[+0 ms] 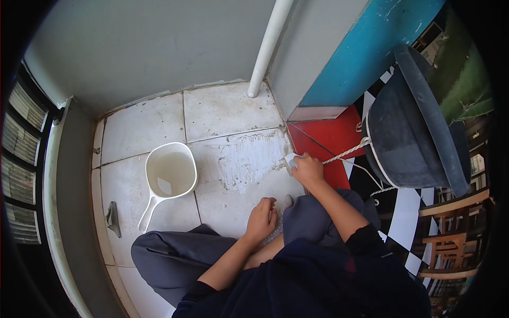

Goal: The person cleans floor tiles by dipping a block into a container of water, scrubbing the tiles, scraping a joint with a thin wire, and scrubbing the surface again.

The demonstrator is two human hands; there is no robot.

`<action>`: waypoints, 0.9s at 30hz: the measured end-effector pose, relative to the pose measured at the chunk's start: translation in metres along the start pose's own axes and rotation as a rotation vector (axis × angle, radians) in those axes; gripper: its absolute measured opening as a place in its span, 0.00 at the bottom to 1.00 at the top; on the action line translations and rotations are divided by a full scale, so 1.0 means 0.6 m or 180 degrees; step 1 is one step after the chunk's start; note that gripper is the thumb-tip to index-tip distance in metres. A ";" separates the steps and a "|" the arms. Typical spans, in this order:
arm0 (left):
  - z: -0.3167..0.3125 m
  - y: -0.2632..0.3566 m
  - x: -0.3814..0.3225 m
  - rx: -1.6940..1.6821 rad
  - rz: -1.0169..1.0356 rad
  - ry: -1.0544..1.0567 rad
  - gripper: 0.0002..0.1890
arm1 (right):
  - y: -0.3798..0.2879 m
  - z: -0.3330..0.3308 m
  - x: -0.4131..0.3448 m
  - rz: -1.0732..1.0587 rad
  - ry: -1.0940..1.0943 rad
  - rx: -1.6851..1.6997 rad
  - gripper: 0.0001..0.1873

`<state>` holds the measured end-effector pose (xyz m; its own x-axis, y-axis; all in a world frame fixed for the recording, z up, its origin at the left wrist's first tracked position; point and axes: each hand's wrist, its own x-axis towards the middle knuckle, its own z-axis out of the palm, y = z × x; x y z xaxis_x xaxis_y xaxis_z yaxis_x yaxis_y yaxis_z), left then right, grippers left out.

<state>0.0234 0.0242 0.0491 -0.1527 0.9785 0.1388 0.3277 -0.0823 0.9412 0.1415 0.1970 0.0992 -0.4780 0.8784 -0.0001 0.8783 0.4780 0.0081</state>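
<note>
My right hand is shut on a small white and grey-blue hand tool, perhaps a brush or scraper; its working edge is mostly hidden. The tool touches the white floor tile near the red tiles. To its left spreads a wet, whitish, streaked smear with dark specks. Above my lap, my left hand hangs loosely with bent fingers and thumb apart, and nothing shows in it. A white plastic dipper holding cloudy water stands on the tiles, its handle towards me.
A white pipe meets the floor by the grey wall. At right, rope circles a large black plant pot, beside red tiles. A crumpled dark cloth or leaf lies left, near the window bars. Wooden chairs stand behind.
</note>
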 end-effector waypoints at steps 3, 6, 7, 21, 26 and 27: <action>0.001 0.000 0.002 -0.0009 -0.0004 -0.0054 0.12 | -0.005 0.001 0.081 0.0077 0.0027 -0.0036 0.10; 0.003 -0.003 0.005 0.0020 -0.0054 -0.0059 0.11 | -0.015 -0.010 0.139 0.0211 -0.0155 -0.0067 0.11; 0.003 -0.003 0.005 0.0055 -0.0048 -0.0051 0.11 | -0.017 -0.014 0.149 0.0270 -0.0268 -0.0063 0.11; 0.005 -0.012 0.000 0.0079 -0.0200 -0.0030 0.08 | -0.001 -0.005 -0.006 -0.0162 -0.0256 -0.0006 0.09; 0.006 -0.005 0.005 0.0041 -0.0310 -0.0153 0.08 | -0.006 -0.008 0.106 0.0071 -0.0143 0.0023 0.10; 0.006 -0.007 0.005 0.0042 -0.0326 -0.0142 0.08 | -0.011 -0.009 0.128 0.0055 -0.0153 0.0026 0.10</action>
<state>0.0252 0.0280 0.0446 -0.1445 0.9891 0.0280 0.3248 0.0207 0.9456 0.0989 0.2614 0.1043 -0.4619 0.8856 -0.0482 0.8866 0.4625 0.0005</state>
